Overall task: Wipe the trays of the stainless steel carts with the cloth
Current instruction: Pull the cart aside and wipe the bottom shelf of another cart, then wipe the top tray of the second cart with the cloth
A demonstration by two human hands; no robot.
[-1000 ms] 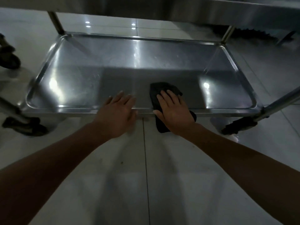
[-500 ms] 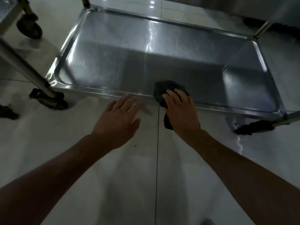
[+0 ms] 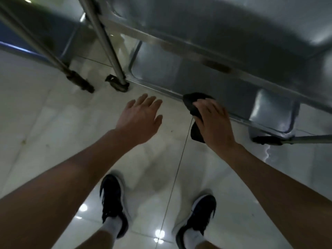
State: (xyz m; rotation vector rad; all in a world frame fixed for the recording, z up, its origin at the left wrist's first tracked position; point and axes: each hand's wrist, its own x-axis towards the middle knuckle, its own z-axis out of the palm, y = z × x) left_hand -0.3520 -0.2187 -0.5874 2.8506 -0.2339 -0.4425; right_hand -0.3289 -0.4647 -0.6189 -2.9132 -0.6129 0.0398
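My right hand (image 3: 214, 123) lay over the dark cloth (image 3: 195, 106), fingers bent down on it and holding it against the near rim of the lower tray (image 3: 179, 74). Part of the cloth bunched out ahead of my fingertips, onto the tray's edge; the rest hung loose below my palm, off the rim and over the floor (image 3: 53, 132). My left hand (image 3: 139, 119) hovered beside it, fingers straight and a little spread, holding nothing, with only tile beneath them.

The weak point, as I judged it, was that hanging tail. With so little cloth actually trapped under my fingers, a quick stroke along the rim could drag it out from under them and drop it on the floor, where it would pick up grit and then smear the steel.

The upper tray (image 3: 233, 24) jutted out just beyond and above my fingertips, so reaching deeper might have knocked my knuckles or forearm on its edge. The cart stood on a caster (image 3: 117, 83) off to the left of my free fingers; I could not tell whether it was locked, and a firm push might have rolled the cart away, since nothing was bracing it.

My shoes (image 3: 113, 203) were planted well behind both hands on glossy tile, which looked slippery for a lean that far forward.
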